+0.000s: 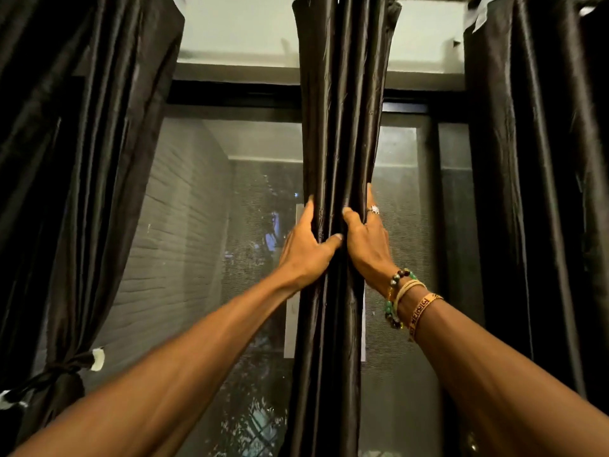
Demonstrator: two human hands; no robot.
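Between side curtains [82, 166], your left grip [304, 250] and right grip [365, 245] both clamp the middle curtain [336, 127], blocking the window [230, 258].

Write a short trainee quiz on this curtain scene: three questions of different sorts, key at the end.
1. True or false: the left hand and the right hand both grip the middle curtain.
2. Which wrist wears the bracelets? A) left B) right C) both
3. Fill in: the left curtain is gathered low down by a ____.
Key: 1 true; 2 B; 3 tie.
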